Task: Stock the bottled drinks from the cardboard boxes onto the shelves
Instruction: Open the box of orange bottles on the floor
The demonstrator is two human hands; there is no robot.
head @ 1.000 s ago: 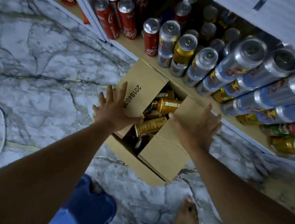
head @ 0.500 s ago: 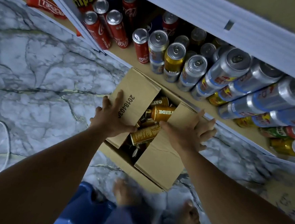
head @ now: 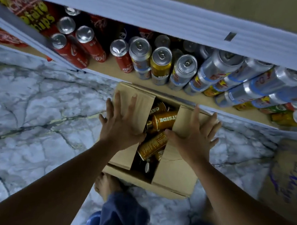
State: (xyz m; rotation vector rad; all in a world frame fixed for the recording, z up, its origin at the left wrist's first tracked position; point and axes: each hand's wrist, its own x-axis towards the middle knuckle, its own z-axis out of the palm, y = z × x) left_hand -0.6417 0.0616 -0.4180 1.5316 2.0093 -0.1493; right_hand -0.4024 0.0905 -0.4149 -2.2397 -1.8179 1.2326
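Observation:
A brown cardboard box point(head: 174, 178) sits on the marble floor against the bottom shelf point(head: 101, 67). Its two top flaps are parted, and orange-gold drink cans point(head: 163, 120) lie jumbled in the gap. My left hand point(head: 122, 122) lies flat on the left flap with fingers spread and the thumb at the flap's inner edge. My right hand point(head: 193, 139) lies the same way on the right flap. Neither hand holds a can. The shelf carries upright red cans point(head: 77, 53), upright silver and yellow cans point(head: 183, 70), and silver cans lying stacked point(head: 252, 88) at the right.
A white upper shelf edge point(head: 169, 16) overhangs the cans. Red chip bags point(head: 27, 12) fill the left bay. A flat cardboard piece with handwriting point(head: 290, 176) lies on the floor at right. My bare foot point(head: 105, 185) stands just before the box. Marble floor point(head: 37, 112) spreads to the left.
Both hands slid further onto the flaps and pressed them flatter. The view swung so the box sits squarer to the shelf, and a foot stepped up behind the box.

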